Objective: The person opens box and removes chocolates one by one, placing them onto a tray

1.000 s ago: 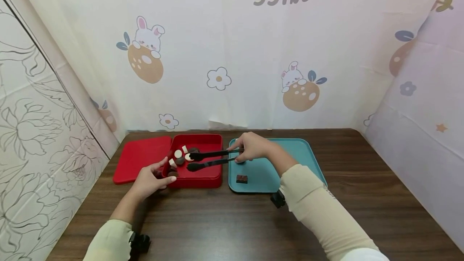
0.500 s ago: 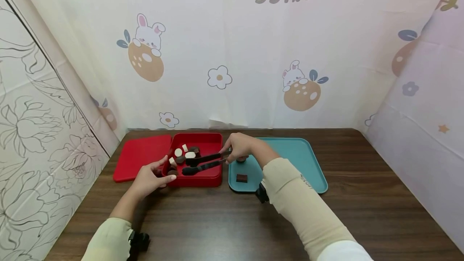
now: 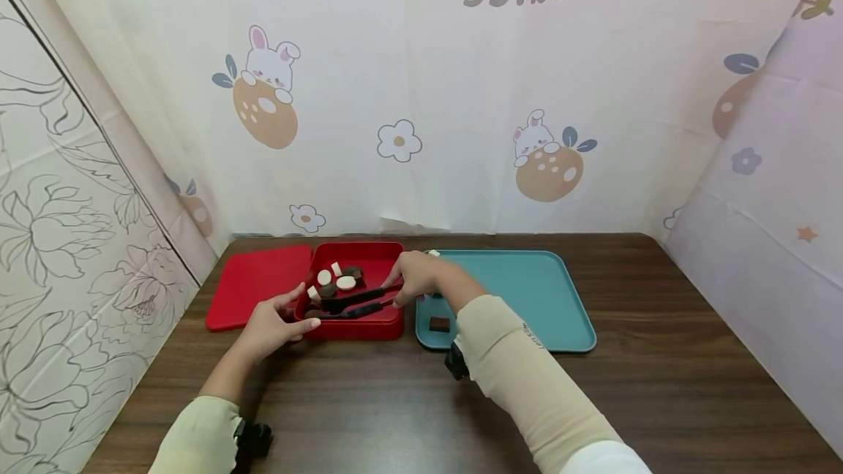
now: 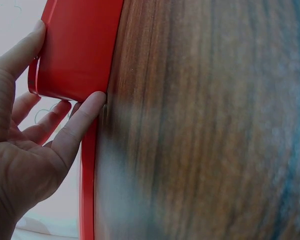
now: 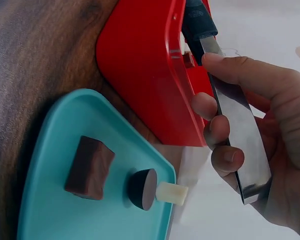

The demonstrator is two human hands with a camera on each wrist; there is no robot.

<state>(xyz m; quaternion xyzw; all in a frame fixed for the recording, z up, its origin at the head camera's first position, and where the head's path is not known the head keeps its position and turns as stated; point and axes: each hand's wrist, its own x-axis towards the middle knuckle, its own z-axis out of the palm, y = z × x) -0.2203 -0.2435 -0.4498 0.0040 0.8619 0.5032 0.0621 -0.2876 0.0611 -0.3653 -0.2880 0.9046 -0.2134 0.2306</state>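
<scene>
My left hand (image 3: 273,324) holds the near left corner of an open red box (image 3: 365,331), with the thumb on its near wall and fingers at its left side. In the left wrist view the fingertips press against the red wall (image 4: 80,55). Over the box, my right hand (image 3: 418,276) grips metal tongs (image 5: 242,130) with black ends, which reach low into its near left part. Whether they touch a piece there cannot be told. Several pieces lie inside the box: round white ones (image 3: 345,283), small white blocks (image 3: 336,270) and dark brown chocolates (image 3: 327,290).
A teal tray (image 3: 527,291) stands right of the box. On it are a dark chocolate block (image 5: 90,167), a round chocolate (image 5: 142,189) and a small white block (image 5: 171,193). The red lid (image 3: 257,287) lies left of the box on the wooden table (image 3: 369,401).
My right hand has moved left from above the tray to the box's right edge. The tongs' tips have shifted left and down inside the box. My left hand has stayed in place.
</scene>
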